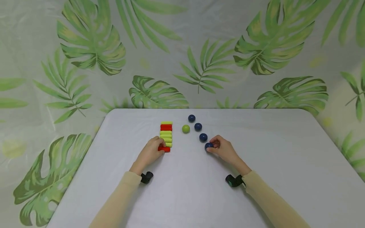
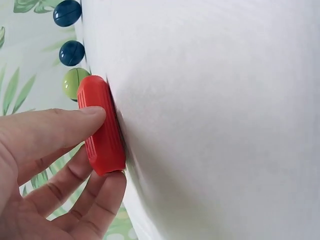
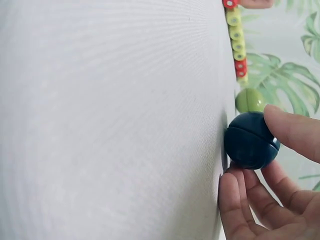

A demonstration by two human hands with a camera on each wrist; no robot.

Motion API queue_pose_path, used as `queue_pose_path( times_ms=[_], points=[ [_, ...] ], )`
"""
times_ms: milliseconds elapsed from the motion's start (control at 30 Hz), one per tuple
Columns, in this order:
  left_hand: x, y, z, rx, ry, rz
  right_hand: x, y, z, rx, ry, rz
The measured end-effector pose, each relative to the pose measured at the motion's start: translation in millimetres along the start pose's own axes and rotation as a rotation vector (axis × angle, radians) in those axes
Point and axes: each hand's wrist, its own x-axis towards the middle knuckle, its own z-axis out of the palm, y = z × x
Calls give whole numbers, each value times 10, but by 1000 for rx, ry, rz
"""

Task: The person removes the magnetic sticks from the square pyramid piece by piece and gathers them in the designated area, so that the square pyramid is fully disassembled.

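Note:
In the head view my left hand [image 1: 150,150] is at the near end of a column of short red and yellow rods. It grips a red ribbed rod [image 2: 102,132], thumb on top and fingertips at the end and underside. Yellow rods [image 1: 166,136] lie side by side just beyond it, with more red rods [image 1: 166,127] farther up. Across from it, my right hand [image 1: 225,150] pinches a dark blue ball [image 3: 250,141] between thumb and fingers. A seam runs round this ball, which is the nearest of a slanting row.
Three other dark blue balls [image 1: 203,137] continue the row away from me. A light green ball [image 1: 186,129] sits between that row and the rods. White cloth covers the table [image 1: 182,190], whose far edge meets a leaf-patterned backdrop [image 1: 205,69].

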Motion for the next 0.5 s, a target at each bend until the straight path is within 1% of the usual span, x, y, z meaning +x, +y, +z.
queue_pose_path(
  times_ms=[267,500],
  points=[
    [13,37,33,15,7,-10,-26,-43,10,24,-8,-4],
    [6,39,36,83,14,-2,-34,-27,16,21,-18,-5]
  ],
)
